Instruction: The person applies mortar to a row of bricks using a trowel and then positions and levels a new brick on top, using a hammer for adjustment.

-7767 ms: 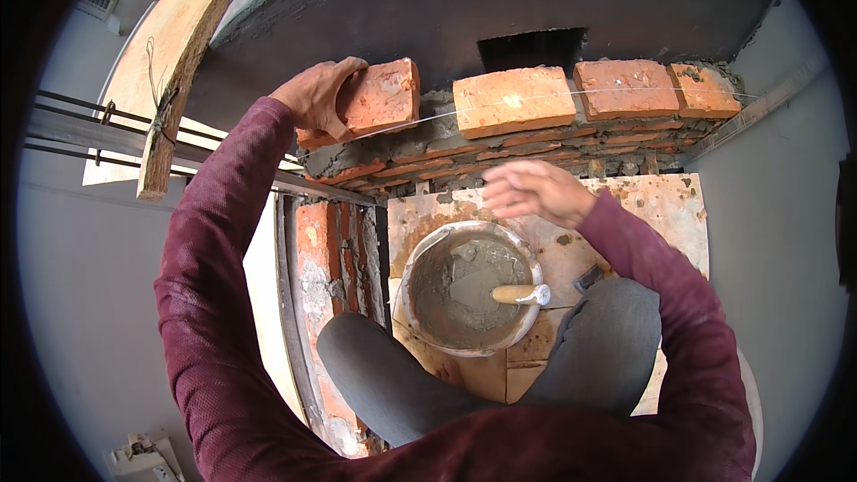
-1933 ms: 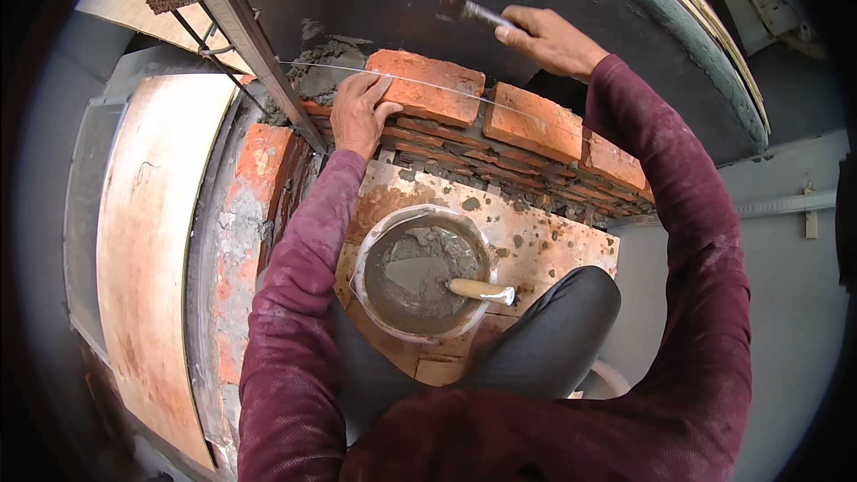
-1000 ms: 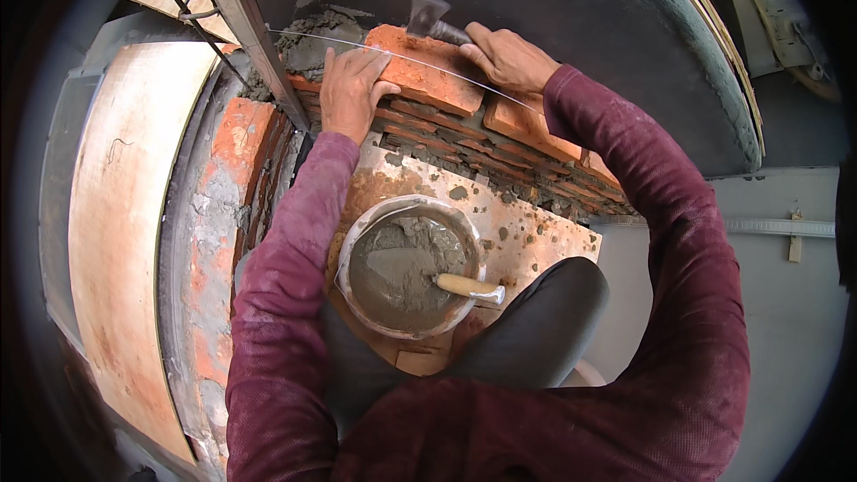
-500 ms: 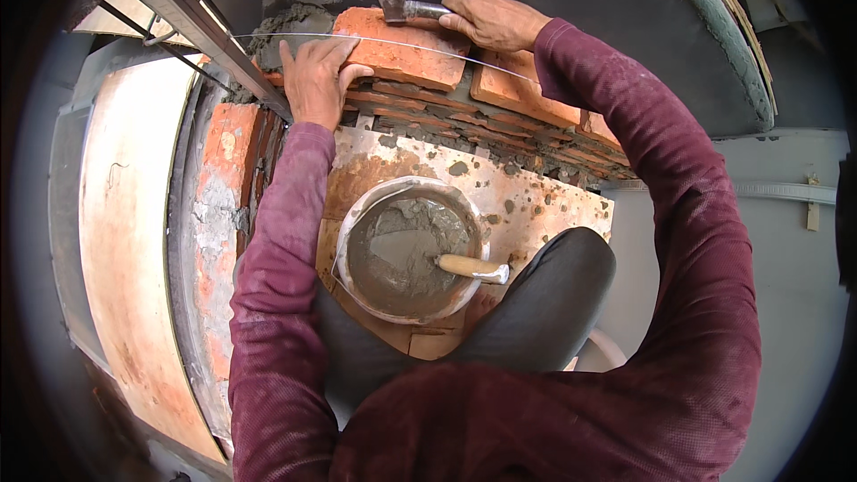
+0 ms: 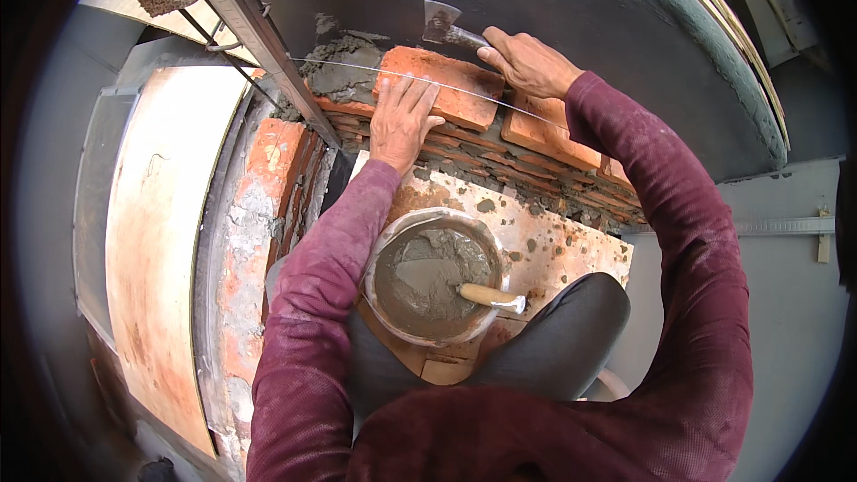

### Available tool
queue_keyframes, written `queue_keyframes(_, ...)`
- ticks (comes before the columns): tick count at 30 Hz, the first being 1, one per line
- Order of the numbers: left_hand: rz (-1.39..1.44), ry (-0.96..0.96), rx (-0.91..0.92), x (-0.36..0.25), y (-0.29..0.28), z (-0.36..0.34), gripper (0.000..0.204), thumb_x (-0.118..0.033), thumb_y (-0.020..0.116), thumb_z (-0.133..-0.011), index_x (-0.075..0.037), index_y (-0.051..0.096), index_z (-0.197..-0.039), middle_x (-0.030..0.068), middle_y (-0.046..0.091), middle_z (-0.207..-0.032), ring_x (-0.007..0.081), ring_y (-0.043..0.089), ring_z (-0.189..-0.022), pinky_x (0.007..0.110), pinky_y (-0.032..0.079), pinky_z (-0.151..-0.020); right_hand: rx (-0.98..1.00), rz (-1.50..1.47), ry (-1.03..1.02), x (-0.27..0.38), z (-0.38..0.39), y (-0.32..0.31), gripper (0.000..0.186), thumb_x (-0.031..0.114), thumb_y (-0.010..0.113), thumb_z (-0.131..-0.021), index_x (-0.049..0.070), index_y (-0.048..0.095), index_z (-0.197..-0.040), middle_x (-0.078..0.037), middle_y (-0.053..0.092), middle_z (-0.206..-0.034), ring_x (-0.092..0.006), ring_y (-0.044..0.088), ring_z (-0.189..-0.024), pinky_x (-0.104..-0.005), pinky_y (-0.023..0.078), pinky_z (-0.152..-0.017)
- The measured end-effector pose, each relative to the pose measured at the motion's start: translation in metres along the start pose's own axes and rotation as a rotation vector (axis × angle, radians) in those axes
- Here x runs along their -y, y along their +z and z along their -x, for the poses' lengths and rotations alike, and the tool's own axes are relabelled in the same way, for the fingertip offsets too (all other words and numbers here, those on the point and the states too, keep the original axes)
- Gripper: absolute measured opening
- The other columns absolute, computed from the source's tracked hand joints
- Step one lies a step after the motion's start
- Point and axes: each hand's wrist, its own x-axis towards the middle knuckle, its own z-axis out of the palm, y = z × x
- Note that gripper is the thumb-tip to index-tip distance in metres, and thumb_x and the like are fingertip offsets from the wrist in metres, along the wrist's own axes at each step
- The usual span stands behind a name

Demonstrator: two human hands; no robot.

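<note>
My right hand is wrapped round the handle of a small hatchet. Its flared metal head is held above the far edge of an orange brick, against the dark wall. My left hand lies on the near left part of that brick, fingers stretched out. A thin white string line runs along the course, passing over the brick close to my left fingertips. Left of the brick is a bed of wet grey mortar; to its right lies another brick.
A round bucket of grey mortar stands between my legs, with a wooden-handled trowel in it. It rests on a mortar-spattered board. An upright metal profile and dark rods stand at left, near a plywood sheet.
The whole view has shifted. The hatchet head has lifted away from the brick's far edge. My left hand has moved from the brick's left end further onto the brick.
</note>
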Motion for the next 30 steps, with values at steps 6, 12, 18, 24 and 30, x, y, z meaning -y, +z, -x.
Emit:
queue_keyframes(6,0.089,-0.033,-0.068,0.003,0.002,-0.003,0.040,-0.025,0.072,-0.083,-0.012,0.069,-0.121,0.0046,0.067,-0.122,0.0279,0.058,-0.119,0.042,0.045,-0.103,-0.106,-0.084,-0.040,0.007,0.000,0.005,0.037,0.039,0.038,-0.108,0.003,0.048,-0.106,-0.024,0.063,-0.072,-0.0444,0.063,-0.070,-0.0528,0.048,-0.064)
queue_keyframes(12,0.127,-0.052,-0.063,0.005,-0.001,-0.003,0.039,-0.025,0.073,-0.081,-0.012,0.071,-0.117,0.0033,0.069,-0.117,0.0263,0.060,-0.115,0.039,0.049,-0.097,0.114,0.071,-0.020,-0.003,-0.016,0.020,0.036,0.037,0.040,-0.107,0.002,0.048,-0.104,-0.026,0.064,-0.077,-0.0466,0.064,-0.078,-0.0544,0.049,-0.069)
queue_keyframes(18,0.145,-0.057,-0.095,0.004,0.000,-0.002,0.039,-0.026,0.074,-0.080,-0.012,0.071,-0.116,0.0025,0.070,-0.115,0.0253,0.061,-0.114,0.039,0.049,-0.097,0.184,0.070,0.018,-0.003,-0.009,0.027,0.035,0.038,0.039,-0.107,0.004,0.049,-0.106,-0.026,0.064,-0.079,-0.0471,0.064,-0.080,-0.0541,0.050,-0.071)
queue_keyframes(24,0.134,-0.059,-0.098,0.004,0.005,-0.006,0.040,-0.025,0.074,-0.080,-0.013,0.070,-0.118,0.0026,0.070,-0.115,0.0254,0.060,-0.115,0.040,0.047,-0.100,0.169,0.087,0.029,-0.008,-0.009,0.026,0.037,0.040,0.038,-0.108,0.004,0.046,-0.104,-0.024,0.060,-0.075,-0.0449,0.062,-0.074,-0.0534,0.048,-0.069)
queue_keyframes(30,0.063,-0.040,-0.063,0.007,0.000,-0.002,0.041,-0.023,0.074,-0.080,-0.014,0.070,-0.120,0.0018,0.069,-0.117,0.0251,0.059,-0.116,0.040,0.047,-0.100,0.106,0.032,-0.021,0.008,-0.008,0.002,0.041,0.042,0.038,-0.108,0.004,0.051,-0.108,-0.023,0.063,-0.076,-0.0442,0.064,-0.074,-0.0519,0.050,-0.069)
